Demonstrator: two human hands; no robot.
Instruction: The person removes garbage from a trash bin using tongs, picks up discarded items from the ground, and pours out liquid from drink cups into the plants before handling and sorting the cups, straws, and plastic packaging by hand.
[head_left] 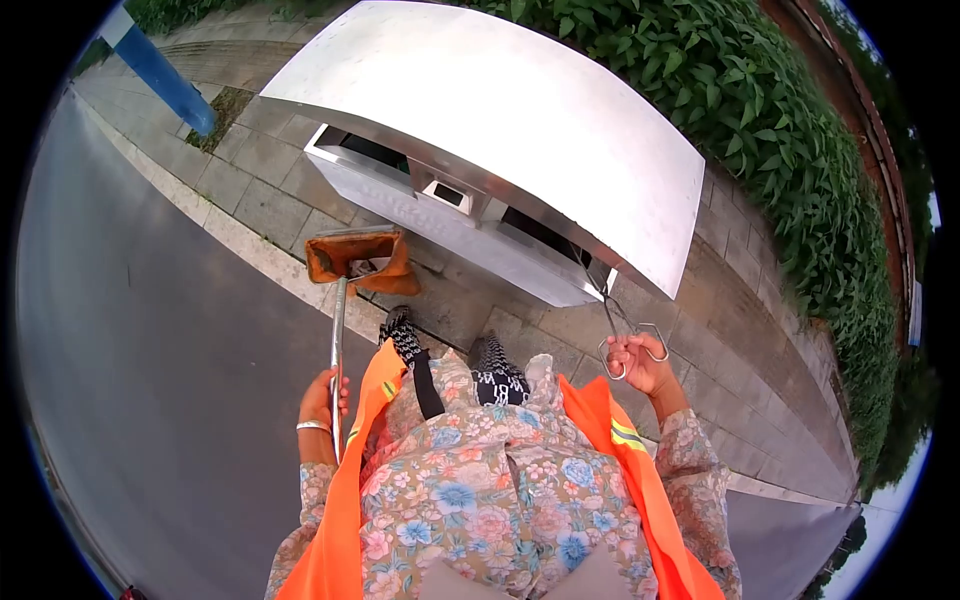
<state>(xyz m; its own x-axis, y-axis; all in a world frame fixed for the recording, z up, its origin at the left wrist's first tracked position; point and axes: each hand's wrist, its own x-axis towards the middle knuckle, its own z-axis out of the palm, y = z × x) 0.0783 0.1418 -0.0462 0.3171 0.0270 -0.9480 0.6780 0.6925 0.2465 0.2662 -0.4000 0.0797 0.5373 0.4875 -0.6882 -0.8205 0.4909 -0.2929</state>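
My left hand [322, 402] is wrapped round the metal handle [338, 335] of a long-handled dustpan. Its worn orange pan [392, 277] rests on the pavement at the kerb, with some litter inside. In my right hand [640, 364] are long metal litter tongs [616, 312], with fingers through the loop handles. The tongs reach up to the right-hand slot of a white and silver litter bin [500, 110]. Their tips are hidden at the slot, so I cannot tell whether they grip anything.
Green bushes [740, 110] grow behind the bin. Paving slabs [265, 205] lie around it, with a pale kerb [210, 225] along the grey road [170, 360]. A blue and white post [165, 80] stands at the upper left. My shoes [398, 318] are close to the dustpan.
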